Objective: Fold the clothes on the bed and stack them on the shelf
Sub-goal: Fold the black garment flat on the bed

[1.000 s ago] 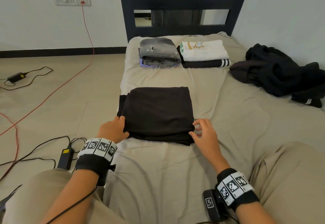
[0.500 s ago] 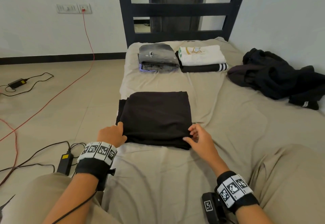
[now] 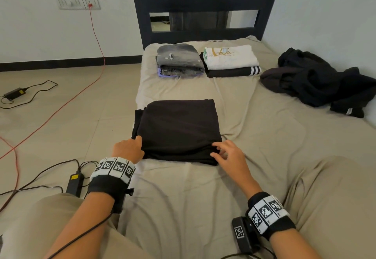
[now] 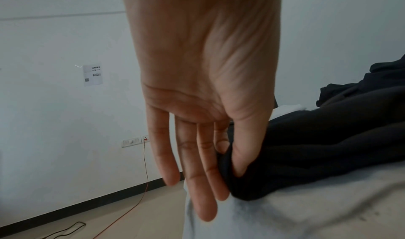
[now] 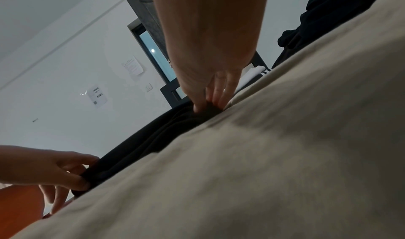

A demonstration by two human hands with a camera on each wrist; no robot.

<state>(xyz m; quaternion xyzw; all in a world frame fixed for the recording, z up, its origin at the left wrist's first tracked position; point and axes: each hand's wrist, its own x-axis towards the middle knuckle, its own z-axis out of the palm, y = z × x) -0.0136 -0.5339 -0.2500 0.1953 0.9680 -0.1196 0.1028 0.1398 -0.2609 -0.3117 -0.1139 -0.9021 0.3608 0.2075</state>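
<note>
Folded black cloth [image 3: 177, 128] in the middle of the bed [image 3: 264, 147]. Lies flat on the tan sheet, in a neat square, with a bit of a lower layer sticking out on its left side.

Left hand [image 3: 128, 150] at the near left corner of the black cloth. Pinches that corner, thumb pressed on top and first finger tucked behind the fold. Seen up close from the left wrist: thumb sunk into the black cloth [image 4: 317, 156], other fingers of the left hand [image 4: 197, 69] straight and pointing down past the edge of the bed.

Right hand [image 3: 230, 155] at the near right corner. Pinches the edge there with thumb and fingertips. Seen from the right wrist: right hand [image 5: 208, 52] with tips squeezed on the black cloth [image 5: 153, 135], and the left hand [image 5: 43, 170] gripping the other end.

Far end of the bed: grey pile [image 3: 179, 59] and, just beside it, white pile [image 3: 230, 57], both folded. Off to the right, well apart from the black cloth, a dark heap [image 3: 317, 82], not folded.

On the floor to the left: red cord [image 3: 95, 35] running up to the wall, and a charger [image 3: 74, 181] near the left wrist.
</note>
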